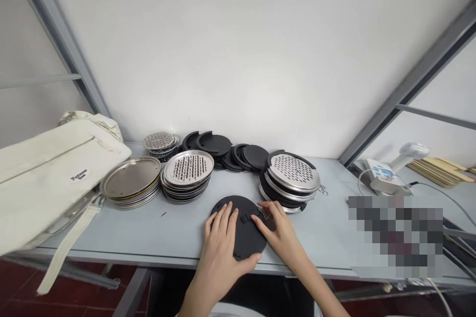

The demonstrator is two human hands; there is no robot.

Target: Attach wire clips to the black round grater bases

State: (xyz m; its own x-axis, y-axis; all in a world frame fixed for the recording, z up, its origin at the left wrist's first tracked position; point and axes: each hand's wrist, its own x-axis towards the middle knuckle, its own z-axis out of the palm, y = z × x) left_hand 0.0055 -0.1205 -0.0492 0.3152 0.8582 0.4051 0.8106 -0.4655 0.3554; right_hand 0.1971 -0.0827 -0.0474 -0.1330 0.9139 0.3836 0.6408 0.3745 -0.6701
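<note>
Behind the black disc (241, 228) under the flat, released left hand (219, 237) and wire-pinching right hand (277, 230), stacked plates (188, 173).

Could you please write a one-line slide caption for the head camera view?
Left hand flat on a black disc, right hand pinching a small metal clip at its edge.

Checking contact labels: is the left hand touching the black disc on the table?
Touching. The head view shows the left hand lying flat on the black disc, fingers spread over its top and thumb against its near edge, with no gap visible.
</note>
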